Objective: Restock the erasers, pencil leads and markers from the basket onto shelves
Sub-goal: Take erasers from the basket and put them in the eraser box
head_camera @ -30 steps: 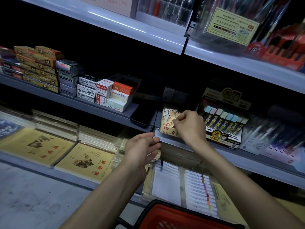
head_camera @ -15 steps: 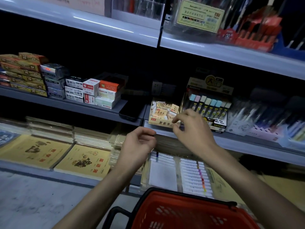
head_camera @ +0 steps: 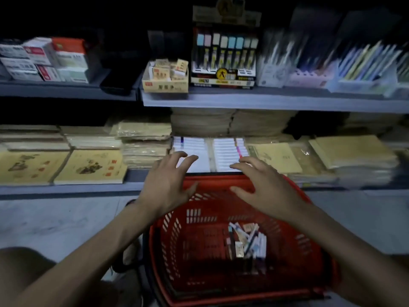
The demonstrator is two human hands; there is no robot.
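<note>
Both empty and spread, your left hand point(head_camera: 166, 185) and right hand point(head_camera: 266, 188) hover above the basket point(head_camera: 174, 240); grabbing hastily at the jumble point(head_camera: 247, 242) at five o'clock risks drops.

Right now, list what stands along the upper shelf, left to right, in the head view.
Stacked small boxes → flat black object → eraser box → pencil lead display → blurred pen trays.

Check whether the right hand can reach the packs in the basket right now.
Probably yes. The right hand is empty, fingers spread, over the far rim of the open-topped basket. The packs lie uncovered on its floor, and the left hand is off to the side.
</note>
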